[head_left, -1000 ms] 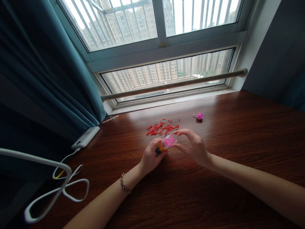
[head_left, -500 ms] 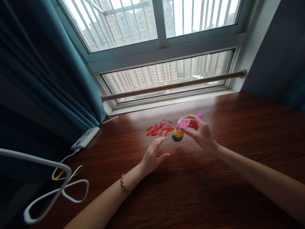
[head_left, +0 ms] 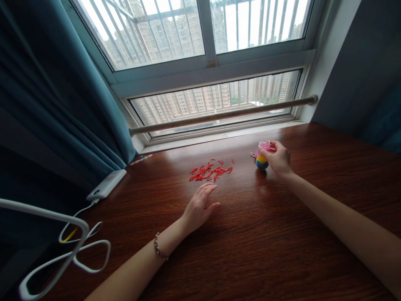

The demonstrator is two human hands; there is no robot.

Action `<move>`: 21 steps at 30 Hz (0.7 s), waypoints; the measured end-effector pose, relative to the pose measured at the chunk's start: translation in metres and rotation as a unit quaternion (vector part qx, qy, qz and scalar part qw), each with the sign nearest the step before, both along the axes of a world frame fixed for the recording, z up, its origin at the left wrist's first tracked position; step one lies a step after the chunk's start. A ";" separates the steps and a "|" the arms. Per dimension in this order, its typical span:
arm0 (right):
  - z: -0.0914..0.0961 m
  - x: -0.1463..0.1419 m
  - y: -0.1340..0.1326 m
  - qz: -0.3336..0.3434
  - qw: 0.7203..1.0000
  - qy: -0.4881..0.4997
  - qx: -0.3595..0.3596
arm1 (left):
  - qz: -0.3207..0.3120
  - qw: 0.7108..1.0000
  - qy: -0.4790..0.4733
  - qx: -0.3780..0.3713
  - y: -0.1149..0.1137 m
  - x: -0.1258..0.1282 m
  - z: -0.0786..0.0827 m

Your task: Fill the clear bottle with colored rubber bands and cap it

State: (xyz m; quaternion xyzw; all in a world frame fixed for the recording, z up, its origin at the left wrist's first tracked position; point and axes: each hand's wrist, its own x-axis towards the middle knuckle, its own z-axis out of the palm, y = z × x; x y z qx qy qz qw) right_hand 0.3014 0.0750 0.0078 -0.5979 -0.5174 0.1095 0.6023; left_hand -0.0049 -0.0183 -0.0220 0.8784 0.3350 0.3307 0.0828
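While the right hand holds the little jar upright on the desk, right of the red bits, the left hand lies open and empty near those bits.

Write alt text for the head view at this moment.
The person's right hand grips a small jar of coloured layers upright on a dark wooden table by a window. The left hand lies open near a scatter of small red pieces.
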 end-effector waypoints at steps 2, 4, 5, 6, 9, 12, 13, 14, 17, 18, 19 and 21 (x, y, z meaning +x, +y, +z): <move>-0.005 0.004 0.005 -0.017 1.000 0.011 -0.011 | 0.001 1.000 0.002 0.004 0.000 0.000 0.000; -0.009 0.008 0.009 -0.030 0.999 0.022 -0.013 | 0.002 1.000 0.003 0.005 0.000 0.001 0.001; -0.010 0.009 0.011 -0.034 0.999 0.026 -0.011 | 0.003 1.000 0.003 0.005 0.000 0.001 0.001; -0.011 0.009 0.012 -0.036 0.999 0.029 -0.009 | 0.003 1.000 0.004 0.005 0.000 0.001 0.001; -0.011 0.008 0.011 -0.038 0.999 0.023 -0.018 | 0.001 1.000 0.005 0.002 0.000 0.001 0.001; -0.009 0.005 0.007 -0.035 0.999 0.006 -0.030 | 0.001 1.000 0.004 -0.001 0.000 0.001 0.000; -0.009 0.004 0.006 -0.033 0.999 0.001 -0.031 | 0.000 1.000 0.004 -0.001 0.000 0.001 0.000; -0.009 0.003 0.005 -0.031 0.999 -0.002 -0.032 | 0.000 1.000 0.004 -0.001 0.000 0.001 0.000; -0.010 0.001 0.002 -0.029 0.999 -0.006 -0.029 | -0.001 1.000 0.007 0.002 0.000 0.001 -0.001; -0.010 0.000 0.001 -0.030 0.999 -0.008 -0.025 | -0.001 1.000 0.007 0.003 0.000 0.001 -0.001; -0.011 -0.001 0.000 -0.031 0.999 -0.010 -0.021 | -0.001 1.000 0.008 0.004 0.000 0.001 -0.001; -0.012 -0.003 -0.003 -0.037 0.999 -0.017 -0.014 | -0.001 1.000 0.008 0.005 0.000 0.001 -0.001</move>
